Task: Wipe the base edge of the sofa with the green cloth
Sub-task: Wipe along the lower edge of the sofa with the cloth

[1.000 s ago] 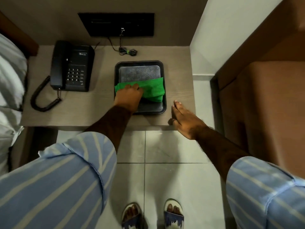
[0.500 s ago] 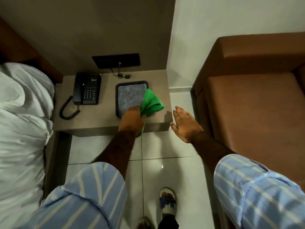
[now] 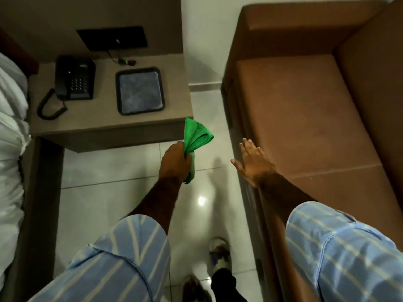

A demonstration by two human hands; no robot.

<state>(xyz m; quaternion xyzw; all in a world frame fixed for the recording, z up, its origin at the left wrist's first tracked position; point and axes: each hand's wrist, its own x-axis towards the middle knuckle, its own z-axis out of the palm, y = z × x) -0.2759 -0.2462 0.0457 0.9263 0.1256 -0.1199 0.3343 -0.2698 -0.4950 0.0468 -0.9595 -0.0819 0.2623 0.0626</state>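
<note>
My left hand (image 3: 175, 161) is shut on the green cloth (image 3: 195, 136), which sticks up bunched from my fist over the tiled floor, just off the bedside table's front right corner. My right hand (image 3: 254, 161) is open with fingers spread, hovering at the front left edge of the brown sofa (image 3: 305, 118) seat. The sofa fills the right side of the view. Its base edge (image 3: 246, 192) runs down along the floor in shadow, to the right of the cloth.
A bedside table (image 3: 104, 125) at the left carries a black telephone (image 3: 74, 78) and a black tray (image 3: 139, 90). White bedding (image 3: 11, 131) lies at the far left. Glossy floor tiles (image 3: 109, 192) run between table and sofa. My sandalled feet (image 3: 218, 256) are at the bottom.
My left hand lifted the green cloth off the tray and carried it right, away from the table. The view pulled back and turned toward the sofa. My right hand moved over the sofa edge.
</note>
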